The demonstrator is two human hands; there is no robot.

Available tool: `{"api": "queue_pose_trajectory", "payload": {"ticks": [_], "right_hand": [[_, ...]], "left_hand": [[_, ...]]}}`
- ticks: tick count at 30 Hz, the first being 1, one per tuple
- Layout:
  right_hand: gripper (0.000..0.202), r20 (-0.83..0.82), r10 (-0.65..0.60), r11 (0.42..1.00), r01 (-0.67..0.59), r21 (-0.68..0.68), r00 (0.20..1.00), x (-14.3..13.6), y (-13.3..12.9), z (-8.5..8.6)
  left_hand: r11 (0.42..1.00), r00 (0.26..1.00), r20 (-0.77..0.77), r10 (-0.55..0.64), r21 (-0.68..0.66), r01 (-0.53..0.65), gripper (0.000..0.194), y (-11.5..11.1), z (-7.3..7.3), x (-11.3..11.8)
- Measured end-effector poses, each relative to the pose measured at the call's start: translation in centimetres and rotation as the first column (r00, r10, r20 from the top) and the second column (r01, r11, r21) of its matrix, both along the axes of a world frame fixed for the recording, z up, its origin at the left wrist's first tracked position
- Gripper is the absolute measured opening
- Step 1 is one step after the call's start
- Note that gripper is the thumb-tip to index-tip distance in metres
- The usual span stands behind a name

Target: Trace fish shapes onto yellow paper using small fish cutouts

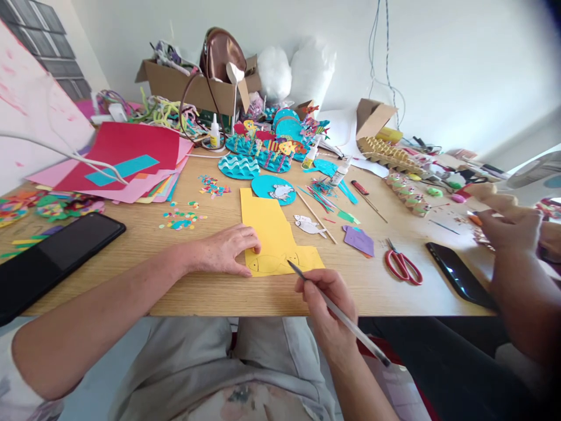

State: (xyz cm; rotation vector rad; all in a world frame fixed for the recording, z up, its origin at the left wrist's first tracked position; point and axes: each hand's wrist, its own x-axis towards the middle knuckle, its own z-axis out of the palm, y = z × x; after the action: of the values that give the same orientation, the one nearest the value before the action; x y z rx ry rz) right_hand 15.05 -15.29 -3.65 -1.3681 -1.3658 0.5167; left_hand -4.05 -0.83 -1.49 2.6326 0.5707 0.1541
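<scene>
A yellow paper (268, 225) lies near the table's front edge, with fish outlines drawn along its lower part. My left hand (225, 248) rests at its left side, fingers spread, the tips on the paper and nothing held. In my right hand (328, 298) is a pen (350, 326), pinched between thumb and fingers. The pen's tip is at the drawn lines, close to the smaller fish. White paper fish cutouts (309, 225) lie just beyond the yellow paper, beside a thin wooden stick (316, 215).
Red-handled scissors (403, 266), purple paper (358, 241) and a phone (458, 273) lie to the right. Another person's hand (512, 234) is at the far right. A larger black phone (61, 257) and stacked coloured paper (135, 146) are left. Blue decorated crafts (239, 166) stand behind.
</scene>
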Motion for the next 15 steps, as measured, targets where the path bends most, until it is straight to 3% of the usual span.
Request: {"api": "queue_pose_trajectory", "payload": {"ticks": [9, 15], "right_hand": [[0.015, 0.292, -0.099, 0.995, 0.096, 0.024, 0.951, 3.9, -1.8, 0.2], [0.016, 0.432, -0.066, 0.996, 0.089, -0.032, 0.899, 5.8, -0.9, 0.7]], "left_hand": [[0.997, 0.998, 0.062, 0.0, -0.08, 0.005, 0.021, 0.4, 0.0, -0.5], [0.99, 0.988, 0.06, 0.142, -0.011, -0.142, 0.023, 1.1, 0.5, -1.2]]}}
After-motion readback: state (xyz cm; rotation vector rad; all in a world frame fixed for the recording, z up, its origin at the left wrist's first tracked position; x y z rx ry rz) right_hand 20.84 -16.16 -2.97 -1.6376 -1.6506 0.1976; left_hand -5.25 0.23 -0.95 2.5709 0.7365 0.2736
